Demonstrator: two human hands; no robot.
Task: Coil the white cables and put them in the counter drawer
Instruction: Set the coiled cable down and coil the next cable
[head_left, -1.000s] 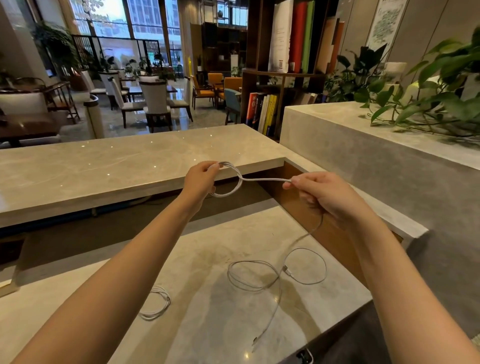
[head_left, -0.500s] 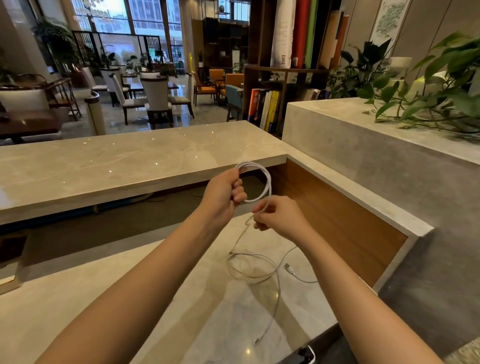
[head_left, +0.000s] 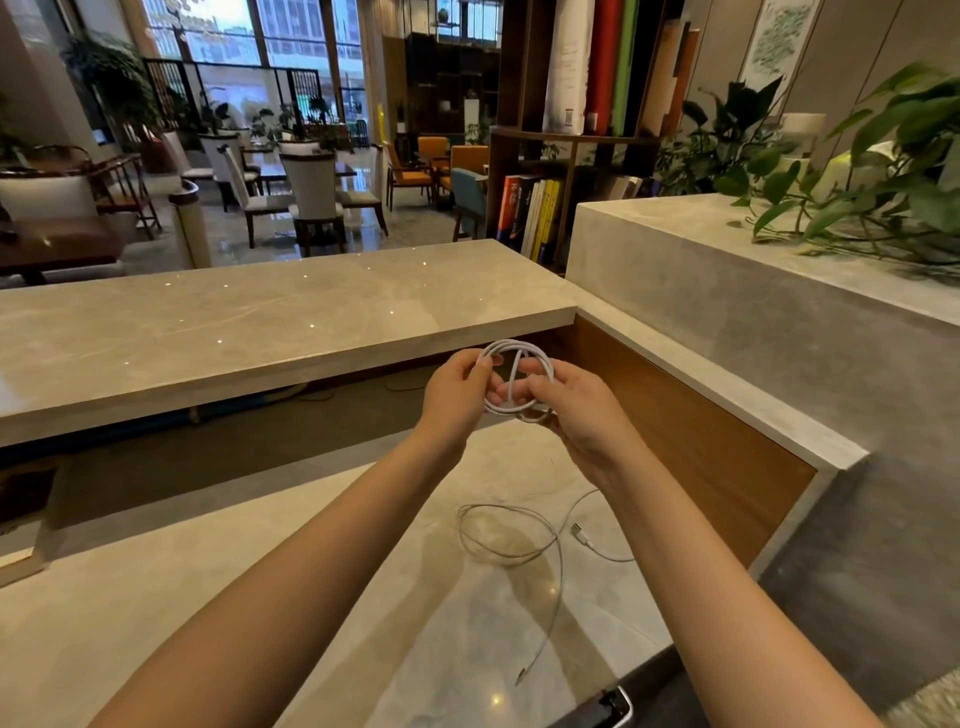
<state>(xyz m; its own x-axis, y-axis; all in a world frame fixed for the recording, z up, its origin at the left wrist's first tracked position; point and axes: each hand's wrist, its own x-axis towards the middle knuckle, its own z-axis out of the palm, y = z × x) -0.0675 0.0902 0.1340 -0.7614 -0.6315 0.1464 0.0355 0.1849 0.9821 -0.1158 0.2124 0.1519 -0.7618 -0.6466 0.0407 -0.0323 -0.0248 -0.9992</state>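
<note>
White cable, wound into a small round coil (head_left: 513, 375), was held in the air between both hands. It sat above the lower marble worktop (head_left: 208, 597) and in front of the edge of the raised counter slab (head_left: 208, 332). The left hand (head_left: 457, 389) gripped the coil's left side, with thumb and fingers curled round the bundled turns. The right hand (head_left: 576, 405) held the right and lower side, its fingers likewise curled about the turns. One strand crossed the middle of the ring from top to bottom.

A second length, the loose cable (head_left: 511, 538), lay on the worktop below the hands and touched neither. It formed one slack loop, with a plug end (head_left: 579, 532) just to the loop's right. A long tail ran toward the near edge. Whether this length joined the held coil could not be determined.

A wood panel (head_left: 701, 441) stood to the right of the hands, beneath a grey stone ledge (head_left: 727, 291) that bore leafy plants (head_left: 883, 156). Books (head_left: 535, 213) stood on shelving behind the counter. A dark object (head_left: 608, 712) at the bottom edge could not be identified.
</note>
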